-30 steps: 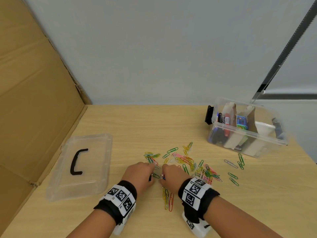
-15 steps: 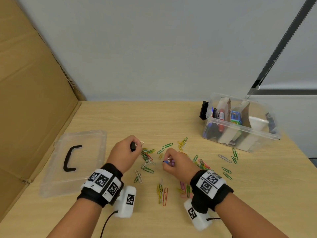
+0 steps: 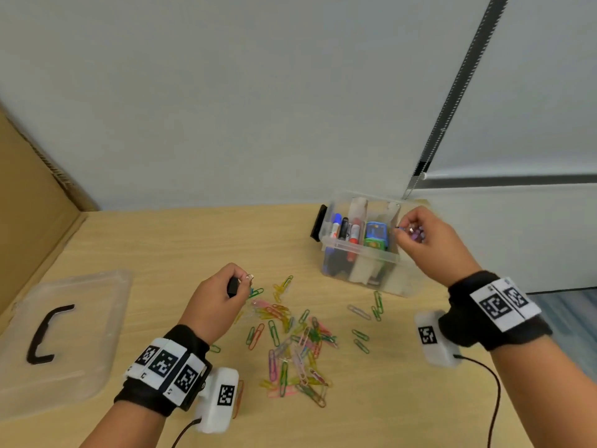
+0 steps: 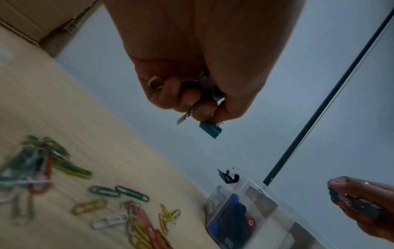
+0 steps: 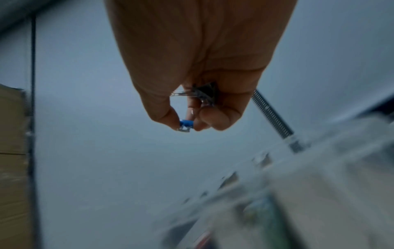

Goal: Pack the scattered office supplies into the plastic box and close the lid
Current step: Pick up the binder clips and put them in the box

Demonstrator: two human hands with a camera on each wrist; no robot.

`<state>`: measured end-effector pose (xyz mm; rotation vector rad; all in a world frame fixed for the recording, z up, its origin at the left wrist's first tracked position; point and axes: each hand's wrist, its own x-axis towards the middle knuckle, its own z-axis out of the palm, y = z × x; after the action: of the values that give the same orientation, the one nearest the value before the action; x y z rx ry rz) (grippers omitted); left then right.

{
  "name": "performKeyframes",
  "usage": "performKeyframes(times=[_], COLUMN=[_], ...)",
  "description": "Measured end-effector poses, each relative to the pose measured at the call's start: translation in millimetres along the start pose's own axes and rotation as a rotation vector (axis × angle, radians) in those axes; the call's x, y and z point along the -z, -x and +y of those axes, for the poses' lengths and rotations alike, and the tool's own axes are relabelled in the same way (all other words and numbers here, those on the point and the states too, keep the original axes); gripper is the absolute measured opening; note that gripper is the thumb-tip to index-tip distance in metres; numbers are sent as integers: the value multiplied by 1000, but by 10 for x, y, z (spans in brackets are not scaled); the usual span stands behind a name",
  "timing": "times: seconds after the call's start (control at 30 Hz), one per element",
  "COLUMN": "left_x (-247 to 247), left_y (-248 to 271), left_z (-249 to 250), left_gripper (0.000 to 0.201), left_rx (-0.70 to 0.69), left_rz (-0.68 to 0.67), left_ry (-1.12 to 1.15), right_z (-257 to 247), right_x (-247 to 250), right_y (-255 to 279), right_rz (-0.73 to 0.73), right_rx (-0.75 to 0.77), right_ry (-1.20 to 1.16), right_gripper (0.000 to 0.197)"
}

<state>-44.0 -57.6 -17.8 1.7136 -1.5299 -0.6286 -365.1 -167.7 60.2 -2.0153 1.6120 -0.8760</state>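
The clear plastic box (image 3: 361,250) stands at the table's back right, with markers and card dividers inside. My right hand (image 3: 416,232) hovers over the box's right part and pinches small binder clips (image 5: 185,125), one of them blue. My left hand (image 3: 226,292) is raised above the paper clips' left edge and grips binder clips (image 4: 210,129), a teal one sticking out below the fingers. Colourful paper clips (image 3: 290,344) lie scattered on the wooden table between my arms. The clear lid (image 3: 80,318) with its black handle lies flat at the left.
A cardboard wall (image 3: 29,195) borders the table on the left. A grey wall runs along the back. The box (image 4: 245,215) shows in the left wrist view beyond the paper clips (image 4: 119,193). Cables hang from both wrist cameras.
My right hand has risen from the paper clip pile and moved right and back to above the box, carrying clips. My left hand lifted slightly with its clips.
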Motion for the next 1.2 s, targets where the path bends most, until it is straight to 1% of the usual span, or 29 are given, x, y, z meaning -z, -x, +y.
performKeyframes(times=[0.03, 0.1, 0.17, 0.27, 0.37, 0.43, 0.5, 0.63, 0.7, 0.8, 0.87, 0.93, 1.0, 1.1, 1.2], left_x=[-68, -224, -321, -489, -590, -627, -637, -637, -630, -629, -666, -743, -864, -1071, -1334], left_y=[-25, -72, -85, -83, -58, -36, -17, 7, 29, 56, 25, -67, -209, -505, -889], left_z=[55, 152, 197, 297, 373, 376, 366, 356, 337, 377, 510, 736, 1034, 1536, 1924], left_gripper=[16, 16, 16, 16, 16, 15, 15, 15, 15, 15, 15, 16, 16, 14, 9], left_rx=[-3, -4, 5, 4, -1, 13, 27, 24, 24, 14, -16, -79, -157, -258, -318], left_rz=[-2, -11, -32, -50, -60, -67, -70, -62, -60, -80, -106, -127, -156, -239, -324], left_ry=[-4, -11, -17, -30, -53, -69, -72, -88, -89, -85, -49, -37, -64, -134, -228], right_z=[90, 274, 383, 479, 549, 590, 563, 484, 507, 709, 909, 1100, 1207, 1239, 1241], right_x=[96, 268, 326, 347, 293, 245, 209, 164, 170, 169, 116, 4, -99, -198, -255], right_y=[-104, -325, -535, -812, -1022, -1119, -1161, -1134, -1079, -864, -619, -386, -229, -130, -106], right_rz=[-8, -99, -209, -289, -355, -422, -484, -546, -484, -304, -225, -201, -139, -17, 40], right_rx=[-28, -89, -129, -156, -237, -271, -273, -247, -228, -176, -151, -141, -109, -55, -49], right_ry=[50, 167, 278, 402, 355, 343, 393, 455, 436, 319, 367, 415, 316, 133, 64], right_gripper=[10, 15, 18, 18, 17, 24, 31, 36, 37, 39, 47, 56, 57, 55, 54])
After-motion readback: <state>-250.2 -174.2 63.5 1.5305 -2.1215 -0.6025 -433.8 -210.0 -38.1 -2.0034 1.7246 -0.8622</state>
